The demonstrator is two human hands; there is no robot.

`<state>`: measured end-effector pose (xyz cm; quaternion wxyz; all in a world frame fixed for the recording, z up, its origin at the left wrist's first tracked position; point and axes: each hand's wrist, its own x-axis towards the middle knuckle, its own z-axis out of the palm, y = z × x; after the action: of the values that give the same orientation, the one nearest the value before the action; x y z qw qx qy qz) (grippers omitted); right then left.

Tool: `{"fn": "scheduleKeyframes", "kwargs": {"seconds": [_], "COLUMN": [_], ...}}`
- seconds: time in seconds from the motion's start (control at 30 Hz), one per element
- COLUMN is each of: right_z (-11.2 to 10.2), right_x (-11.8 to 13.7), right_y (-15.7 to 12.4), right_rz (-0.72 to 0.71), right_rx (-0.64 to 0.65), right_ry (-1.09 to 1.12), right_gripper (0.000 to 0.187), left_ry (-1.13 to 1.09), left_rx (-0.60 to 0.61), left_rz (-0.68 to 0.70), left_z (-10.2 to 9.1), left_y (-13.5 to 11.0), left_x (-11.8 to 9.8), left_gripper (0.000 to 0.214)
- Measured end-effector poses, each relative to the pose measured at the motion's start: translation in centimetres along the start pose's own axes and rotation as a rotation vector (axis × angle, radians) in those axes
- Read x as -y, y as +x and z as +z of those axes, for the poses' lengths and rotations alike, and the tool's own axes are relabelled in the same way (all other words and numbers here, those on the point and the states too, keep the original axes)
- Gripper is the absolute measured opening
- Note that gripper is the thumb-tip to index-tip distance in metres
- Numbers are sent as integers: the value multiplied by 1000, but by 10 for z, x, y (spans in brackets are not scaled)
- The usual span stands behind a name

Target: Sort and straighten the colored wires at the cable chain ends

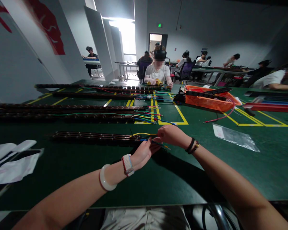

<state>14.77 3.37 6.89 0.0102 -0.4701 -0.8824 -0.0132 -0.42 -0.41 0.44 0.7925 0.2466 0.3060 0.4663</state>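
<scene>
A black cable drag chain lies lengthwise on the green table, with loose wires coming out of its right end. My left hand is closed around these wires from below, just past the chain's end. A yellow wire arches from the chain into the pinched fingers of my right hand, close beside the left one. Blue and green wires pass between the two hands, and a terminal tip pokes out under the right hand. My fingers partly hide the wire ends.
More drag chains with coloured wires lie farther back. An orange basket holding black chain stands back right. A clear plastic bag is at right, white packaging at left. Across the table, a co-worker handles a yellow tool.
</scene>
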Motion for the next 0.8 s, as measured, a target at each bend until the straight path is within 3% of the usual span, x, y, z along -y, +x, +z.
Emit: {"fn": "scheduleKeyframes", "kwargs": {"seconds": [0.1,0.2,0.37,0.47,0.67,0.8], "right_z": [0,1,0,4,21,36], "right_x": [7,9,4,-3,-17,-13], "right_y": [-4,-4,0,6,15,17], "right_rz": [-29,-23,-34,-84,-91,-41], "right_rx": [125,145,67,20,-77,-95], "right_ry": [-82,-117,-129,-151,-85,-86], "right_gripper": [32,26,23,18,26,24], "left_ry": [7,-7,24,102,148,156], "left_rx": [-37,-22,33,2,-39,-39], "left_rz": [-18,-12,44,63,27,33], "left_z": [0,-2,-2,1,5,4], "left_y": [1,3,3,-2,-7,-8], "left_x": [1,1,3,2,0,0], "left_gripper": [27,26,25,24,26,27]}}
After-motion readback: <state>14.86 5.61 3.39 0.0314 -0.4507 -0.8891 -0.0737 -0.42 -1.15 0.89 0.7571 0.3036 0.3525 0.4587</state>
